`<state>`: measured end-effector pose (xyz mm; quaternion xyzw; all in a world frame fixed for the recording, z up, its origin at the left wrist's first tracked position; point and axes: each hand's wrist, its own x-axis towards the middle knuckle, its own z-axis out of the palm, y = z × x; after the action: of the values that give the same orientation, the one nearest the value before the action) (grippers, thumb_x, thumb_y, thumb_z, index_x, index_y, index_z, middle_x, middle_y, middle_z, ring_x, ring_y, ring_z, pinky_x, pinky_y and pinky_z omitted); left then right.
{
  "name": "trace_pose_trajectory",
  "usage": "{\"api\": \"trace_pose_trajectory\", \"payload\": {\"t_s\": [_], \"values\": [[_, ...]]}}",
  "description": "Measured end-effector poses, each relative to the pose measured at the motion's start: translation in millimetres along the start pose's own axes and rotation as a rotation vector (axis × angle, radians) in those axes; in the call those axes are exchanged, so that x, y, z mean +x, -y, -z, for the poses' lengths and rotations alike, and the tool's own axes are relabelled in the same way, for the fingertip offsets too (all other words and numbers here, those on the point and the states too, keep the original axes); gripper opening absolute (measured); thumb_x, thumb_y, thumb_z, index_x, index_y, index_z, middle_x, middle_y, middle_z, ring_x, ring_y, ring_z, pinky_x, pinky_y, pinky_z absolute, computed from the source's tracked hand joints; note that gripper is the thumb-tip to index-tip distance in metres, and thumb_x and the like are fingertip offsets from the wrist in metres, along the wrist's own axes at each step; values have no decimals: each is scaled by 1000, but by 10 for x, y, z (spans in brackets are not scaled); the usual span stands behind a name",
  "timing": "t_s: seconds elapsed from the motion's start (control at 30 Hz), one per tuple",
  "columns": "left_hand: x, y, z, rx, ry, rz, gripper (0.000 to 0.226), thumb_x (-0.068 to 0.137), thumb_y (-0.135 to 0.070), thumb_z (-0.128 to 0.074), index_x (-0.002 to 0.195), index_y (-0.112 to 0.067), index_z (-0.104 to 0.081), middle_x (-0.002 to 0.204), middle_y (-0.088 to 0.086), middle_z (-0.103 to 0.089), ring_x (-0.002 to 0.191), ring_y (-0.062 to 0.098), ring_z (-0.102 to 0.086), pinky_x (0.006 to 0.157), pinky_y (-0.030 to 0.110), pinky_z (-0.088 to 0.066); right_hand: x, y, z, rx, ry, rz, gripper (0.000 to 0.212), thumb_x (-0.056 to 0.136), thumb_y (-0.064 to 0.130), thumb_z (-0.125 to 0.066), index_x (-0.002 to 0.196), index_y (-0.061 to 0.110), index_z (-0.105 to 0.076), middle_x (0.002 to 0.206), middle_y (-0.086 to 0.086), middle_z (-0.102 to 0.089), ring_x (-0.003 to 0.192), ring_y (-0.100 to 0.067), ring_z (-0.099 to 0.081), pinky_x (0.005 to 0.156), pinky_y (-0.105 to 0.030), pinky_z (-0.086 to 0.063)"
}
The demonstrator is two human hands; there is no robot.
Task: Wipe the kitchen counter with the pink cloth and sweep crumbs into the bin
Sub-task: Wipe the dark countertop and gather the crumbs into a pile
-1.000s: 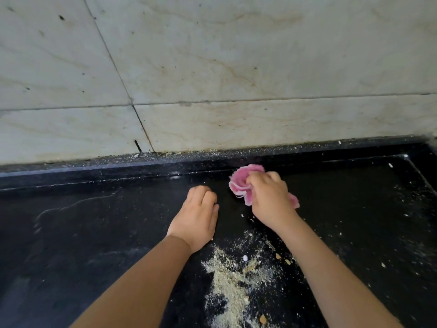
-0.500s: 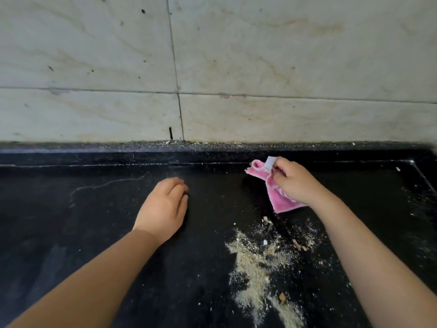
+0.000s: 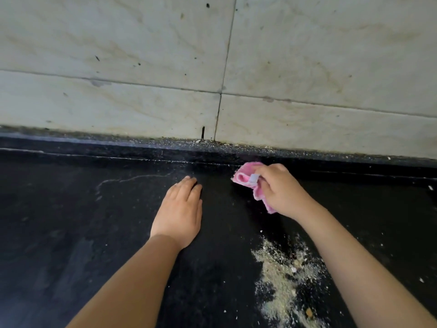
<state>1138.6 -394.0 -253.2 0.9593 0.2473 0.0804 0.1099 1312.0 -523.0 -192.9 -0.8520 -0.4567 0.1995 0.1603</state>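
1. My right hand [image 3: 281, 192] clutches the pink cloth [image 3: 248, 179], bunched at the counter's [image 3: 71, 221] back edge.
2. My left hand [image 3: 179, 214] lies flat beside it.
3. The cloth looks soft and light; I'd hold the wad firmly.
4. Crumbs [image 3: 283, 280] lie below my right wrist.

1. Our left hand [image 3: 181, 210] lies flat on the counter [image 3: 71, 221], left of centre.
2. Our right hand [image 3: 281, 189] is to its right, a little farther back, and the two are apart.
3. The cloth [image 3: 248, 179] is bunched in our right hand and sticks out on that hand's left side, near the counter's back edge.
4. The crumbs [image 3: 281, 278] lie in a heap on the counter nearer to us, below the right hand and just left of our right forearm.
5. The tiled wall [image 3: 142, 67] stands behind the counter.
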Motion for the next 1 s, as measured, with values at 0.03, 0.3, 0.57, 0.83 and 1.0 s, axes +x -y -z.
{"api": "trace_pose_trajectory", "payload": {"t_s": [0.03,0.3,0.57,0.83,1.0], "values": [[-1,-9,-5,-2,1,5,46,84,-22,-31,103,3,-65,107,17,-65,102,33,-61,86,49,-46,34,6,-60,-66,34,-9,31,91,9,-38,118,16,-51,102,-5,-48,103,-22,-49,77,-34,-50],[12,15,3,-28,24,18,45,85,-23,-31,103,-1,-65,108,13,-64,105,31,-60,87,44,-48,-439,-98,350,85,473,-12,29,92,9,-45,79,34,-53,96,14,-50,73,1,-53,67,-18,-46],[11,-3,46,13,66,11,46,86,-22,-30,104,4,-63,108,19,-64,105,36,-59,88,51,-45,-354,-233,298,52,130,-121,21,93,7,-40,86,24,-52,83,11,-46,85,-10,-45,64,-18,-35],[10,-118,129,256,135,-35,30,79,-1,-58,108,6,-61,113,24,-61,110,39,-55,89,51,-43,-904,-249,471,125,202,-65,19,92,6,-41,89,19,-55,86,5,-47,71,4,-38,62,-8,-34],[129,-614,194,287,195,-183,32,54,3,-79,85,3,-68,87,20,-67,83,38,-66,66,48,-54,-1540,-813,918,276,-117,-205,29,88,4,-49,85,31,-58,92,8,-59,86,-10,-53,75,-22,-41]]}}
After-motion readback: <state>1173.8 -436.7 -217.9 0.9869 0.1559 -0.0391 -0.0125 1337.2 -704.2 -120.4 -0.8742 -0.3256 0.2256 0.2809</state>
